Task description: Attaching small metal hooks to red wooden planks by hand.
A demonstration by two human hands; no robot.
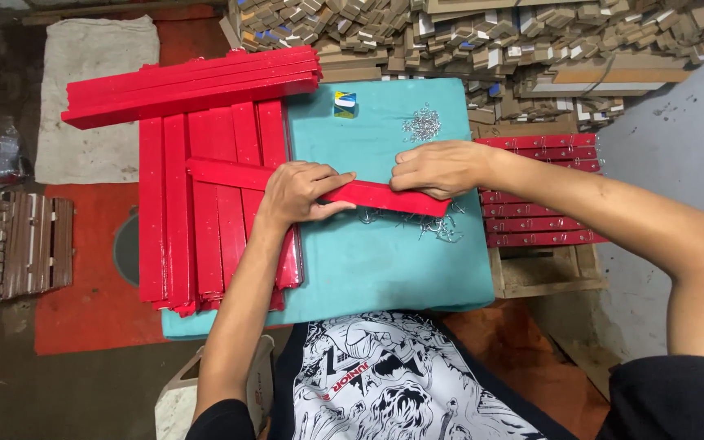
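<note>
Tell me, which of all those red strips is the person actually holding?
The one lying across the teal pad, gripped by the left hand and right hand: the red strip. The others sit untouched in stacks.

Near half of table [385, 269] lying open; left side being blocked by red slat stack [205, 204], far edge by metal hooks pile [422, 124].

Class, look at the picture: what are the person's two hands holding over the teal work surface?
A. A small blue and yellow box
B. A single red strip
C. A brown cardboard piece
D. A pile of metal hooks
B: the left hand and right hand each grip an end part of one red strip lying across the teal surface.
</note>
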